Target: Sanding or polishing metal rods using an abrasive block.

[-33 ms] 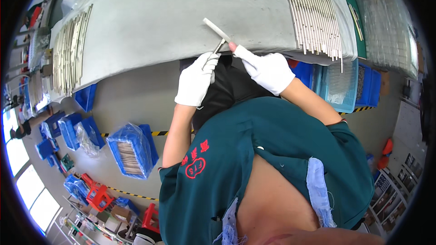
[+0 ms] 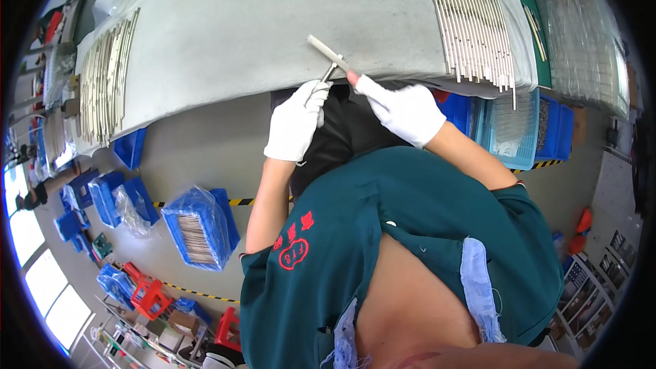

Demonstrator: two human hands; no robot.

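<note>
My left hand, in a white glove, is closed around a thin metal rod whose end points up and away over the table's near edge. My right hand, gloved with a bare fingertip showing, is closed on a whitish flat stick. The stick slants up to the left and lies across the rod's end, touching it or very near it. Most of the rod is hidden in the left glove.
A grey cloth-covered table spans the front. Rows of metal rods lie at its right and left. Clear plastic trays stand far right. Below are a light-blue crate and a blue bin of rods.
The whitish stick has slid slightly toward me and to the right across the rod's end. My right hand has shifted a little with it; my left hand is almost still.
</note>
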